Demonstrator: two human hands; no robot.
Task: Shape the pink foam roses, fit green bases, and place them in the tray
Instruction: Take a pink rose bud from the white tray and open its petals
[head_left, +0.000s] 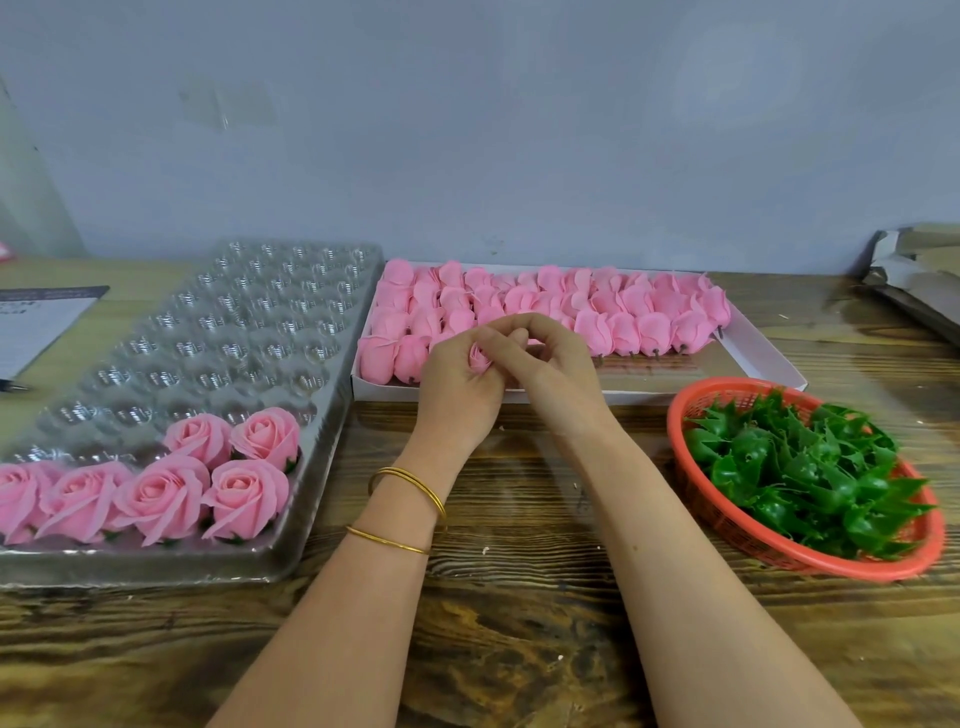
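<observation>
Centrally, two bare hands meet above a wooden bench (519, 623), working one small pink foam rose (479, 358). The left hand (457, 395) (two gold bangles on its wrist) curls round the rose from below. The right hand (556, 369) pinches at its top petals with bent fingertips. Both hold the same flower, and only a tight pink swirl of it shows between them.

The foam petals look thin and soft, so too hard a pinch would likely tear or crease one. Uneven spreading could leave the bloom lopsided beside the six finished roses (244, 488). The hands hover over the near edge of a white box (623, 396) packed with unshaped buds (623, 312), so a dropped wrist might crush the front row. The green bases (805, 478) lie in a red basket (779, 558) to the right, well apart from the hands. The right hand must let go to fetch one, and a loose left grip could then let the rose slip.

The rose sits in the cup of the left hand, against its fingers, with the right fingertips touching its top. A clear plastic tray (234, 332) lies to the left, with the finished roses in its near corner.
</observation>
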